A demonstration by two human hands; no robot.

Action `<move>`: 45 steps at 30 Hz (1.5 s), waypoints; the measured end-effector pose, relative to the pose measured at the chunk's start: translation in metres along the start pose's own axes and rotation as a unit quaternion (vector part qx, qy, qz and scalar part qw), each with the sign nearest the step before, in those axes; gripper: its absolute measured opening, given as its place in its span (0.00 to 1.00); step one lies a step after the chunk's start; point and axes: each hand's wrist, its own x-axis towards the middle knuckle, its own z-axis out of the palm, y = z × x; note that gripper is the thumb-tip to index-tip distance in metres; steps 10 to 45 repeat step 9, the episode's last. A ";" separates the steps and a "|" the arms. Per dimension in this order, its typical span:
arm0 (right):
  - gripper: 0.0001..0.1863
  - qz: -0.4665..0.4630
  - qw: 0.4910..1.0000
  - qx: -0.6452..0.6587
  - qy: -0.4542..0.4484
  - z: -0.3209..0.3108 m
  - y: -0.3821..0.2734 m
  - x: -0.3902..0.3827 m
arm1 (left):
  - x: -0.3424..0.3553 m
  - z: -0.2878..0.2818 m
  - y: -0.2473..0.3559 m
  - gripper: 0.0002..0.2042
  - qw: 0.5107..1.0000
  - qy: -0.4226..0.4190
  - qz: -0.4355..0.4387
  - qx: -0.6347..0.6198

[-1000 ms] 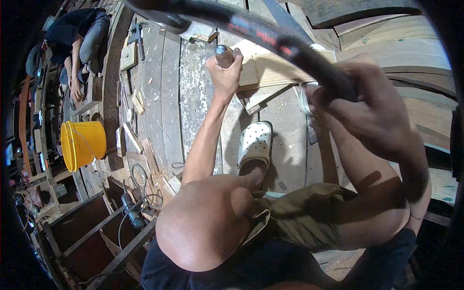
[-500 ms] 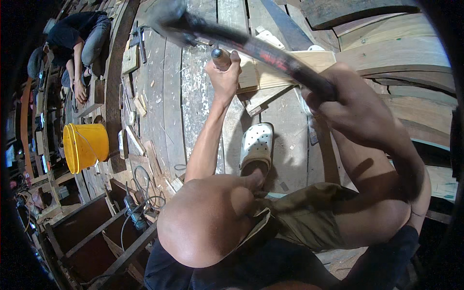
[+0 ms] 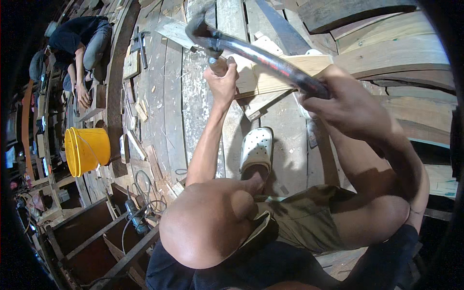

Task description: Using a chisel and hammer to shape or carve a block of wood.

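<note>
My right hand (image 3: 353,104) grips the end of a dark claw hammer (image 3: 261,55), which slants up and leftward. The hammer's head sits right at the top of a wooden-handled chisel (image 3: 218,66); whether the two touch I cannot tell. My left hand (image 3: 223,84) is wrapped round the chisel's handle and holds it upright, its blade hidden beneath the fist. A pale wooden board (image 3: 275,77) lies just right of my left hand, partly under the hammer. Below it a smaller wood piece (image 3: 258,106) pokes out at an angle.
Wood chips litter the plank floor (image 3: 169,106). At the left are a yellow bucket (image 3: 89,151), a corded power tool (image 3: 134,215) and a crouching co-worker (image 3: 79,43). Behind the board lies a handsaw (image 3: 282,29). Curved timbers (image 3: 391,58) are stacked at right. My clogged foot (image 3: 257,147) stands near the board.
The hammer's head has come down and to the right, from beyond the chisel to its top. My left hand still holds the chisel in about the same spot.
</note>
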 end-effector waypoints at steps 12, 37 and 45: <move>0.18 0.040 0.997 -0.061 0.020 -0.002 0.006 0.002 | 0.001 0.002 0.003 0.13 1.000 0.005 0.029 0.011; 0.18 0.040 0.997 -0.061 0.020 -0.002 0.006 0.002 | 0.001 0.002 0.003 0.13 1.000 0.005 0.029 0.011; 0.18 0.040 0.997 -0.061 0.020 -0.002 0.006 0.002 | 0.001 0.002 0.003 0.13 1.000 0.005 0.029 0.011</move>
